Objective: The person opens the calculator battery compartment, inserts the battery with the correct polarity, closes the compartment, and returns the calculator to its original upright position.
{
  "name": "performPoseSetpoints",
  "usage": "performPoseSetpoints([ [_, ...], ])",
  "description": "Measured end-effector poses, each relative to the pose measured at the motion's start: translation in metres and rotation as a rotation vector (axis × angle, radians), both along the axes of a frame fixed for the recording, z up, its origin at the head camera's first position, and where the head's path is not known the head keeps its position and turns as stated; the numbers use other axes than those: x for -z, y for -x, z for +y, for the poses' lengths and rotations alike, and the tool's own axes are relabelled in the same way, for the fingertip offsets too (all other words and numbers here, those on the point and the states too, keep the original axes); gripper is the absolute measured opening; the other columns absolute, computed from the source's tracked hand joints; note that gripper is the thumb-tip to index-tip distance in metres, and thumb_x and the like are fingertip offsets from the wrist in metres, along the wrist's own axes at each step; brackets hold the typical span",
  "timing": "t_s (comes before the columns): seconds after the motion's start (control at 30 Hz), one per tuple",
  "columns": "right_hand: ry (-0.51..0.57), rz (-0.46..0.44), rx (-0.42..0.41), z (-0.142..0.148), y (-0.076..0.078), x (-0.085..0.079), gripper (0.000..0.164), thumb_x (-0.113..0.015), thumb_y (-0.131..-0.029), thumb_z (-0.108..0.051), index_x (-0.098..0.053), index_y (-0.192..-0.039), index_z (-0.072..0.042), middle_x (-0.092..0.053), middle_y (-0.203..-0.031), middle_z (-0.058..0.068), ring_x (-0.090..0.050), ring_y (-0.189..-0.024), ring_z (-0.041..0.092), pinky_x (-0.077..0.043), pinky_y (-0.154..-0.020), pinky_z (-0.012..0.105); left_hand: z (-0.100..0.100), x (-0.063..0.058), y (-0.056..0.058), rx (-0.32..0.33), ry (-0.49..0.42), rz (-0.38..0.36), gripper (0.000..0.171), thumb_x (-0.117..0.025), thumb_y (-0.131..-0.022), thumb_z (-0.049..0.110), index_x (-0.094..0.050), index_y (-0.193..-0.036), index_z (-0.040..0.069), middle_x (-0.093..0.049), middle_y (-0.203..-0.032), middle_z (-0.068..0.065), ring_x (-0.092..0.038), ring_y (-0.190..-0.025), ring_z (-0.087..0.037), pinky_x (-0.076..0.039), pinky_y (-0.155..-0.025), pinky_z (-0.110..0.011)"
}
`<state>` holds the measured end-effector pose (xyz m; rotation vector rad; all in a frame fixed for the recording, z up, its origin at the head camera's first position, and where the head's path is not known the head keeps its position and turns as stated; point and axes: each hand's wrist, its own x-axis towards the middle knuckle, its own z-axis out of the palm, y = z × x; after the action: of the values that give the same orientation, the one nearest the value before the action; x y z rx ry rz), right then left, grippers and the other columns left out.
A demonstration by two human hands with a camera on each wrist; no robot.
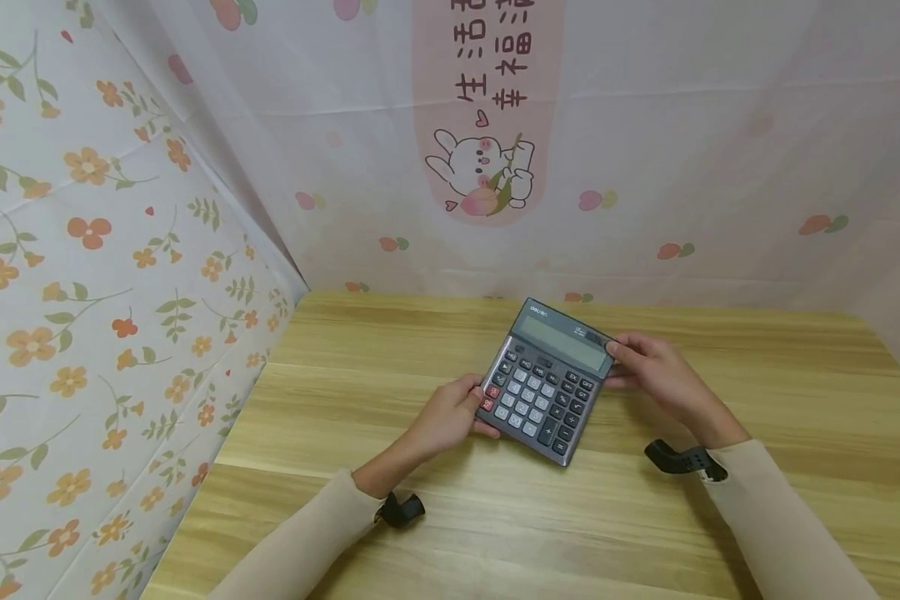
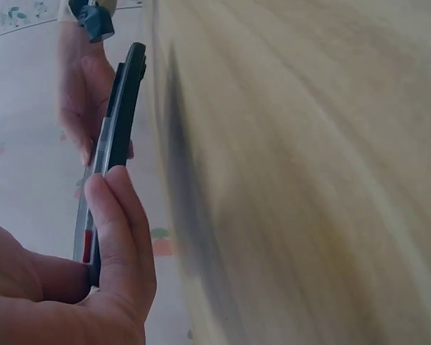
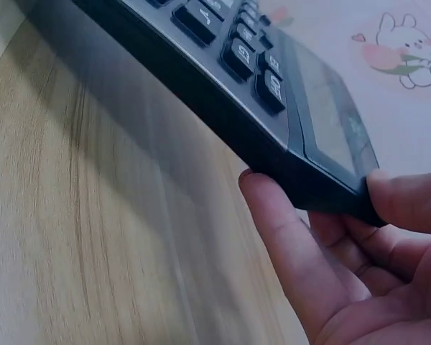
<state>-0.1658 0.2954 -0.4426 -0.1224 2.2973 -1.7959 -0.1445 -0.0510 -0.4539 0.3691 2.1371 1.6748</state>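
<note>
A dark grey calculator [image 1: 540,379] with a wide display, grey and black keys and two red keys is held in both hands, turned at a slant. My left hand [image 1: 444,414] grips its lower left edge by the red keys, thumb on top and fingers beneath. At the upper right corner, beside the display, my right hand [image 1: 656,375] pinches it with the thumb on the face. In the left wrist view the calculator [image 2: 120,115] appears edge-on, raised off the wood. The right wrist view shows fingers [image 3: 287,237] under its edge, with its shadow on the table.
Underneath lies a wood-grain table [image 1: 330,500]. A white cloth [image 1: 645,150] with a printed rabbit hangs behind its far edge, and a flower-patterned cloth [image 1: 112,292] lines the left side. Black straps [image 1: 678,458] show at both wrists.
</note>
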Motion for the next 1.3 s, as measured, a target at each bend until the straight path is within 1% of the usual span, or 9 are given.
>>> performPoseSetpoints([
  [0.17, 0.044, -0.009, 0.013, -0.003, 0.005, 0.004, 0.045, -0.048, -0.12, -0.017, -0.05, -0.139, 0.024, -0.072, -0.115, 0.019, -0.076, -0.096, 0.014, -0.065, -0.087, 0.038, 0.001, 0.004, -0.001, 0.034, 0.047, -0.023, 0.037, -0.043, -0.118, 0.007, -0.059, -0.146, -0.011, -0.076, -0.105, -0.011, -0.081, -0.083, -0.03, -0.061, -0.088, -0.038],
  [0.37, 0.026, -0.033, 0.031, -0.002, 0.011, 0.007, 0.045, -0.049, -0.12, -0.018, -0.052, -0.139, 0.022, -0.074, -0.112, 0.016, -0.076, -0.094, 0.013, -0.065, -0.085, 0.035, 0.003, 0.007, -0.003, 0.059, 0.127, 0.01, 0.039, -0.047, -0.116, 0.008, -0.061, -0.148, -0.01, -0.078, -0.104, -0.01, -0.08, -0.08, -0.023, -0.061, -0.084, -0.034],
  [0.5, -0.007, -0.034, 0.03, -0.001, 0.014, 0.006, 0.045, -0.05, -0.119, -0.019, -0.052, -0.139, 0.022, -0.073, -0.113, 0.015, -0.075, -0.094, 0.012, -0.064, -0.085, 0.033, 0.005, 0.005, -0.005, 0.063, 0.185, 0.02, 0.041, -0.053, -0.116, 0.019, -0.064, -0.146, -0.007, -0.077, -0.104, -0.006, -0.077, -0.078, -0.018, -0.06, -0.081, -0.031],
  [0.6, -0.027, -0.039, 0.021, 0.001, 0.017, 0.006, 0.046, -0.049, -0.12, -0.019, -0.052, -0.14, 0.022, -0.073, -0.113, 0.015, -0.075, -0.094, 0.012, -0.064, -0.086, 0.033, 0.006, 0.004, -0.006, 0.078, 0.223, 0.028, 0.048, -0.063, -0.113, 0.029, -0.064, -0.145, -0.006, -0.078, -0.107, -0.005, -0.076, -0.079, -0.015, -0.059, -0.077, -0.03],
  [0.7, -0.04, -0.043, 0.007, 0.002, 0.019, 0.005, 0.046, -0.048, -0.12, -0.018, -0.052, -0.141, 0.023, -0.073, -0.113, 0.016, -0.075, -0.093, 0.013, -0.064, -0.086, 0.033, 0.007, 0.005, -0.006, 0.11, 0.269, 0.069, 0.055, -0.077, -0.104, 0.031, -0.065, -0.144, -0.005, -0.077, -0.107, -0.003, -0.073, -0.08, -0.013, -0.059, -0.073, -0.029],
  [0.83, -0.039, -0.055, -0.009, 0.003, 0.021, 0.005, 0.046, -0.047, -0.12, -0.018, -0.05, -0.141, 0.024, -0.073, -0.114, 0.018, -0.075, -0.095, 0.014, -0.064, -0.086, 0.034, 0.007, 0.006, -0.006, 0.144, 0.349, 0.167, 0.068, -0.095, -0.084, 0.023, -0.068, -0.14, -0.003, -0.071, -0.102, 0.002, -0.063, -0.083, -0.011, -0.053, -0.075, -0.029],
  [0.93, -0.034, -0.072, -0.012, 0.004, 0.022, 0.005, 0.046, -0.047, -0.12, -0.017, -0.05, -0.141, 0.024, -0.073, -0.111, 0.017, -0.075, -0.095, 0.015, -0.065, -0.086, 0.035, 0.009, 0.006, -0.007, 0.158, 0.407, 0.229, 0.064, -0.1, -0.075, 0.014, -0.072, -0.131, -0.002, -0.066, -0.099, 0.003, -0.059, -0.085, -0.011, -0.05, -0.077, -0.028],
  [1.07, -0.03, -0.09, -0.016, 0.004, 0.023, 0.006, 0.044, -0.048, -0.12, -0.016, -0.05, -0.14, 0.023, -0.073, -0.108, 0.015, -0.076, -0.092, 0.018, -0.065, -0.085, 0.036, 0.013, 0.005, -0.009, 0.161, 0.473, 0.281, 0.052, -0.1, -0.074, 0.009, -0.073, -0.117, 0.0, -0.064, -0.096, 0.001, -0.058, -0.083, -0.011, -0.051, -0.077, -0.029],
  [1.3, -0.015, -0.093, -0.041, 0.007, 0.026, 0.008, 0.042, -0.046, -0.12, -0.013, -0.05, -0.14, 0.024, -0.075, -0.109, 0.018, -0.077, -0.092, 0.019, -0.065, -0.084, 0.037, 0.019, 0.004, -0.011, 0.147, 0.564, 0.35, 0.045, -0.099, -0.076, 0.011, -0.072, -0.112, 0.004, -0.062, -0.092, 0.003, -0.056, -0.082, -0.012, -0.049, -0.075, -0.028],
])
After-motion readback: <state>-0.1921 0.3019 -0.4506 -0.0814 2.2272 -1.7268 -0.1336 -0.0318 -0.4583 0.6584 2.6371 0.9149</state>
